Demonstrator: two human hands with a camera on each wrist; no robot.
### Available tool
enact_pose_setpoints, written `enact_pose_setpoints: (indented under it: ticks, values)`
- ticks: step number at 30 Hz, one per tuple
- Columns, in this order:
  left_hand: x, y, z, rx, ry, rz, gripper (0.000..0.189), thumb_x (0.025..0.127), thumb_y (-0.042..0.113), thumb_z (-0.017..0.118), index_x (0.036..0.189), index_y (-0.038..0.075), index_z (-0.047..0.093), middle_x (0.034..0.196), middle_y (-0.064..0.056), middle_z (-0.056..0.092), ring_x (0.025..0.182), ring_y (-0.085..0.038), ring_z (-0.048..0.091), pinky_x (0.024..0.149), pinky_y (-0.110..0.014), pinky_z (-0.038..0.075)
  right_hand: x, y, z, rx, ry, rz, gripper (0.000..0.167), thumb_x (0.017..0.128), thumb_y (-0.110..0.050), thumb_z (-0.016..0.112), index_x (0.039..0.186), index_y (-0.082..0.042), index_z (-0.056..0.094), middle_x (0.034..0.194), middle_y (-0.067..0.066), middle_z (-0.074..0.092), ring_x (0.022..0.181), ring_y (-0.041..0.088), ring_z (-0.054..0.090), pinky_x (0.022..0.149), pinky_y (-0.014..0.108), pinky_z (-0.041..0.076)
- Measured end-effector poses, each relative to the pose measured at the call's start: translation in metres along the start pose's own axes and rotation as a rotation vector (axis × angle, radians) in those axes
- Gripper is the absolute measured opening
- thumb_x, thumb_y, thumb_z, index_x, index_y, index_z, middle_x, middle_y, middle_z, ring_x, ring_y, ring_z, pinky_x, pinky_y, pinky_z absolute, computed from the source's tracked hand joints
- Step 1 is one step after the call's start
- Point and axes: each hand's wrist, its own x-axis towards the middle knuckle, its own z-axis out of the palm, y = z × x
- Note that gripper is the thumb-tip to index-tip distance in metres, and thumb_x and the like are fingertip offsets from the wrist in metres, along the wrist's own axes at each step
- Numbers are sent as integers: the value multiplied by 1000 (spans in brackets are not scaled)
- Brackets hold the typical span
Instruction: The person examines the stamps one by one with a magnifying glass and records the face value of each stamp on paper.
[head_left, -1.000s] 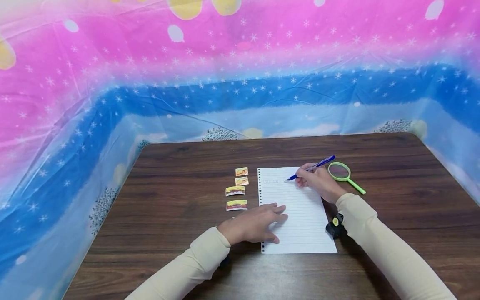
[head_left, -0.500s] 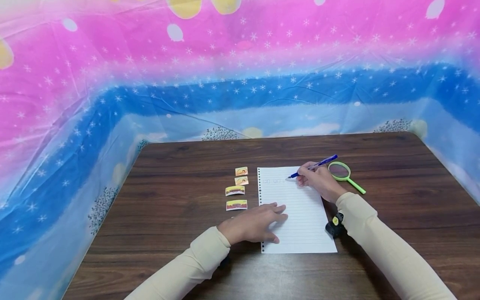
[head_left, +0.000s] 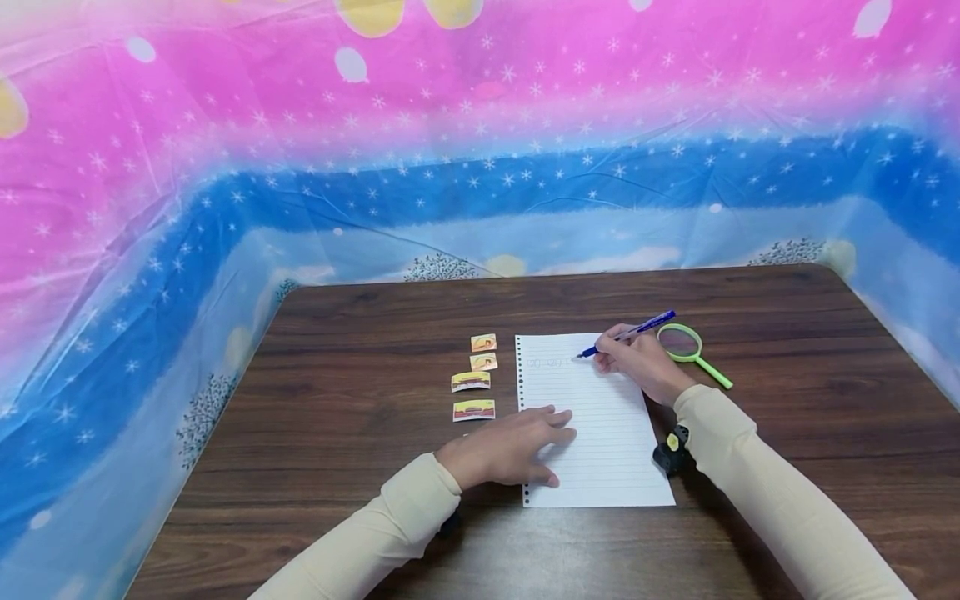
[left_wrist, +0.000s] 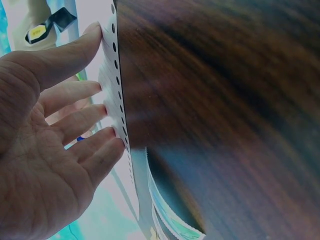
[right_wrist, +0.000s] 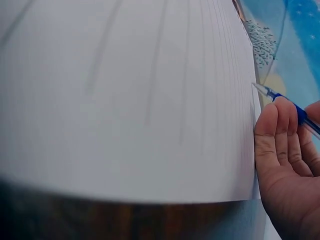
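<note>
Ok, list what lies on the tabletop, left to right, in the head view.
Small printed slips → lined sheet → green magnifying glass.

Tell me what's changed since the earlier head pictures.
The blue pen in the right hand has shifted slightly rightward and away from the person. Nothing was grasped or released. The left hand, paper, cards and magnifying glass stayed put.
</note>
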Motion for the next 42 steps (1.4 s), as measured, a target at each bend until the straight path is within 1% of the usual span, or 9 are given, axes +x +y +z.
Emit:
enact_pose_setpoints:
  ticks: [3, 7, 13, 17, 21, 26, 31, 38, 42]
  values:
    - [0, 0, 0, -1, 1, 3, 64, 91, 30, 78, 148, 12, 54, 160, -8, 38, 149, -27, 31, 119, -34, 29, 0, 0, 0, -7, -10, -8, 23, 103, -17, 56, 110, 4, 55, 97, 19, 66, 87, 22, 67, 82, 32, 57]
    - [-1, 1, -1, -2, 1, 4, 64, 91, 30, 78, 147, 11, 54, 160, -9, 38, 149, -27, 32, 119, -34, 30, 1, 0, 1, 22, -15, -14, 21, 103, -15, 55, 109, 5, 54, 97, 20, 65, 85, 22, 66, 80, 32, 58]
    - [-2, 1, -1, -14, -1, 3, 64, 91, 29, 78, 148, 11, 54, 160, -9, 37, 149, -27, 31, 119, -34, 30, 2, 0, 2, 24, 9, 2, 23, 103, -16, 55, 110, 6, 55, 96, 18, 66, 83, 20, 67, 78, 30, 58]
    - [-2, 1, -1, -14, -1, 3, 65, 91, 30, 78, 148, 11, 54, 160, -9, 37, 149, -26, 31, 119, -34, 29, 2, 0, 1, 29, 15, 12, 21, 103, -16, 54, 109, 5, 54, 95, 17, 66, 81, 19, 66, 76, 29, 57]
    - [-2, 0, 0, -13, -6, -1, 65, 91, 30, 77, 148, 12, 53, 161, -8, 36, 150, -26, 30, 119, -34, 29, 1, -1, 0, 20, -4, 6, 19, 103, -14, 53, 107, 4, 53, 93, 18, 66, 82, 20, 66, 76, 30, 57]
    - [-1, 0, 0, -19, -12, -10, 65, 92, 31, 77, 149, 13, 53, 161, -7, 36, 150, -25, 29, 119, -35, 29, 0, -1, -1, 26, -29, 0, 24, 103, -17, 55, 110, 6, 54, 96, 19, 66, 84, 21, 67, 79, 31, 58]
    - [0, -1, 0, -23, -10, -2, 64, 91, 30, 77, 148, 12, 53, 161, -7, 36, 150, -25, 30, 119, -35, 29, 1, 0, -1, 45, -18, 18, 28, 104, -20, 56, 114, 6, 52, 100, 18, 65, 86, 20, 66, 82, 30, 58]
    - [-1, 0, 0, -6, -2, 2, 65, 91, 30, 78, 148, 12, 54, 160, -8, 37, 150, -26, 31, 119, -35, 30, 3, -2, 3, 52, 20, 37, 22, 103, -17, 53, 111, 4, 51, 98, 17, 64, 84, 18, 66, 79, 29, 58]
    - [-1, 0, 0, -6, -2, 0, 65, 91, 30, 78, 148, 11, 54, 160, -8, 37, 150, -26, 30, 119, -34, 29, 2, -3, 2, 51, 29, 37, 22, 103, -18, 52, 111, 3, 50, 100, 18, 63, 85, 20, 65, 80, 29, 58]
